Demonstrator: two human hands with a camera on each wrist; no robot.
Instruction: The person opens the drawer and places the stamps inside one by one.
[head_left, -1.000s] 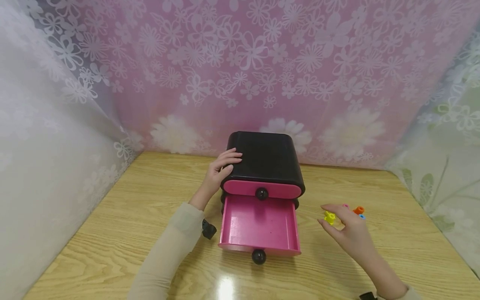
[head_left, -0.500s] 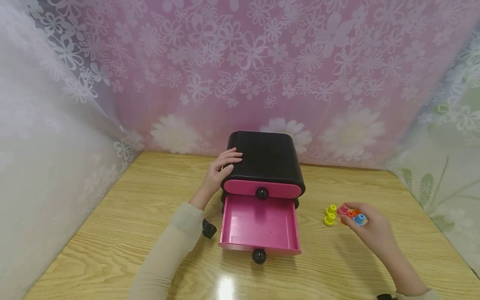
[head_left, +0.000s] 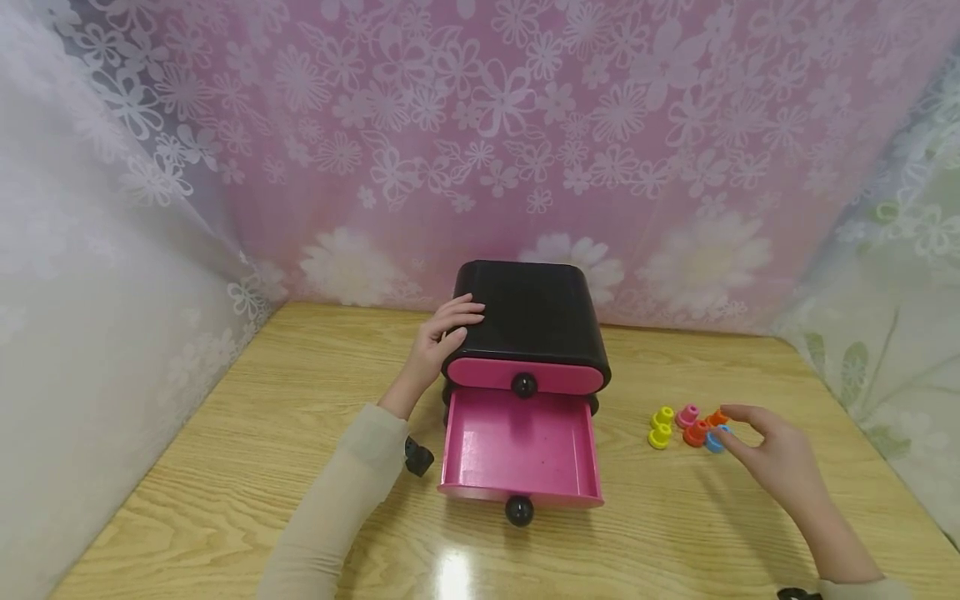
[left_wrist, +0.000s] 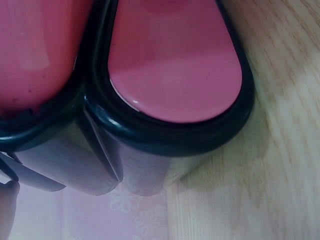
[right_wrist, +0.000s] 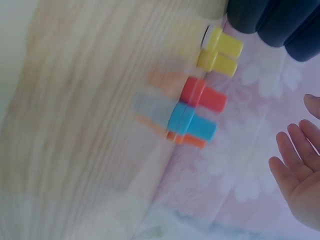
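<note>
A black drawer cabinet (head_left: 532,308) with pink fronts stands mid-table. My left hand (head_left: 442,333) rests on its upper left edge, fingers laid over the top. Below the top drawer front (head_left: 491,375), a pink drawer (head_left: 517,450) is pulled out and bare inside. To the right stand small plastic pegs: two yellow pegs (head_left: 660,437), a pink peg (head_left: 687,416), a red-orange peg (head_left: 695,433), an orange peg (head_left: 716,417) and a blue peg (right_wrist: 192,122). My right hand (head_left: 776,454) hovers beside the blue and orange pegs, thumb and fingers apart, holding nothing.
A black wrist-camera piece (head_left: 418,457) shows by the left sleeve (head_left: 341,492). Floral cloth (head_left: 480,150) hangs behind and at both sides of the wooden table (head_left: 187,467). The pulled-out drawer's round black knob (head_left: 519,511) juts toward the front.
My right hand has moved right, from over the yellow pegs to beside the blue and orange ones, uncovering most of the group. The left hand stays on the cabinet.
</note>
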